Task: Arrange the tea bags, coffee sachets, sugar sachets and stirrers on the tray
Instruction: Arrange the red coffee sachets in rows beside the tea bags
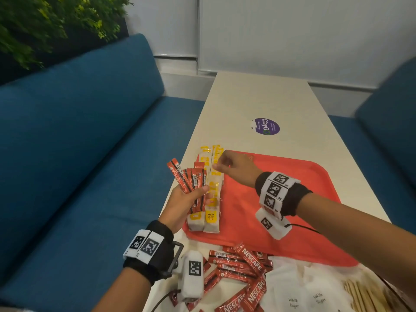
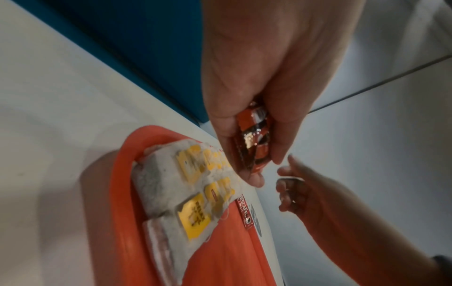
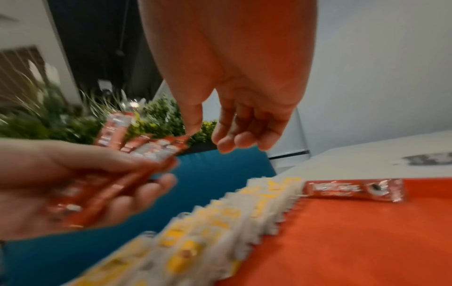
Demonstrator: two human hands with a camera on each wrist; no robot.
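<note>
**Hands meet over the tray's left edge to pass a coffee stick**

The left hand (image 1: 180, 203) clamps a fan of red Nescafé coffee sachets (image 1: 188, 179), thumb across them and fingers curled beneath, splayed so that single sticks can be drawn off. The right hand (image 1: 236, 167) hovers just beside the fan's tips, fingers loosely bent and holding nothing, likely reaching to draw one off.

Beneath both hands, two rows of yellow-tagged tea bags (image 1: 211, 194) line the left side of the red tray (image 1: 292, 199). One coffee sachet (image 3: 352, 190) already lies on the tray beyond the right hand, touching the far end of the tea rows, probably starting the coffee row.

Nearer the person than either hand, more coffee sachets (image 1: 238, 264), white sugar sachets (image 1: 304, 293) and wooden stirrers (image 1: 364, 296) wait on the table (image 1: 258, 97).
</note>
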